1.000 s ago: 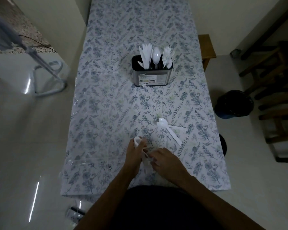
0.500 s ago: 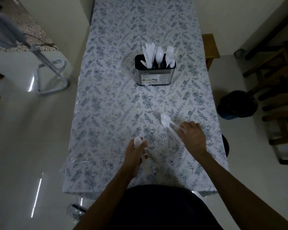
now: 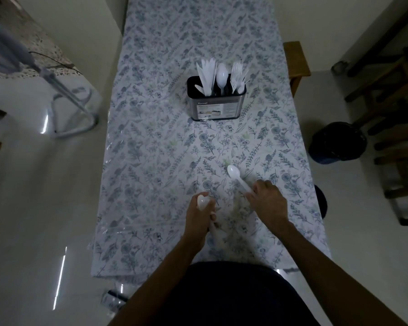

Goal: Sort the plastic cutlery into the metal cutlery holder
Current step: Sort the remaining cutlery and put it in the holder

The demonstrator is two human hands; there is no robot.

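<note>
Right fingers: curled, pinching the handle end of a white plastic spoon (image 3: 238, 178); the fingertips themselves are hidden under the knuckles.
Right hand (image 3: 267, 203): lower centre-right of the frame, back of the hand up, forearm running off to the lower right corner.
Right-hand spoon: bowl points toward the upper left, lying low over the tablecloth; whether it touches the cloth cannot be told.
Left fingers: wrapped round white plastic spoons (image 3: 204, 204), one bowl sticking out above the fist and handles showing below it; how many it holds cannot be told.
Left hand (image 3: 198, 218): lower centre of the frame, just beside the right hand, not touching it.
Metal cutlery holder (image 3: 216, 107): upright in the upper centre of the frame, well apart from both hands, label facing the camera.
Holder contents: knives (image 3: 207, 75) in the left compartment, a spoon (image 3: 221, 75) in the middle, forks (image 3: 238, 75) on the right, all white and standing handle-down.
Table (image 3: 165, 142): long, covered with a floral cloth under clear plastic.
Surroundings: a dark bin (image 3: 337, 143) on the floor at right, wooden chairs (image 3: 396, 95) at the far right edge, a metal stand (image 3: 66, 107) at left.
</note>
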